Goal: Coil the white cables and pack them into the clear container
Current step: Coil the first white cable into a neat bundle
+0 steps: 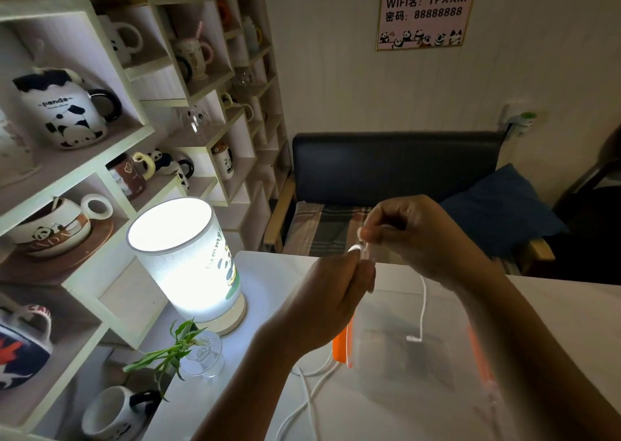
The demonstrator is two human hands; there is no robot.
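Observation:
Both hands are raised above the white table [554, 306]. My left hand [332, 301] grips a small coil of white cable [357, 249] between curled fingers. My right hand [420, 235] pinches the same cable just above the coil. The cable's loose end [424, 301] hangs down from my right hand, ending in a plug over the clear container [403, 356], which has orange clips on its sides and stands on the table below my hands. Another white cable [309, 393] lies on the table to the container's left.
A lit table lamp [188, 262] stands at the table's left, a small glass vase with a green plant [201, 356] in front of it. Shelves of panda mugs [67, 118] fill the left. A dark sofa [396, 168] with a blue cushion is behind the table.

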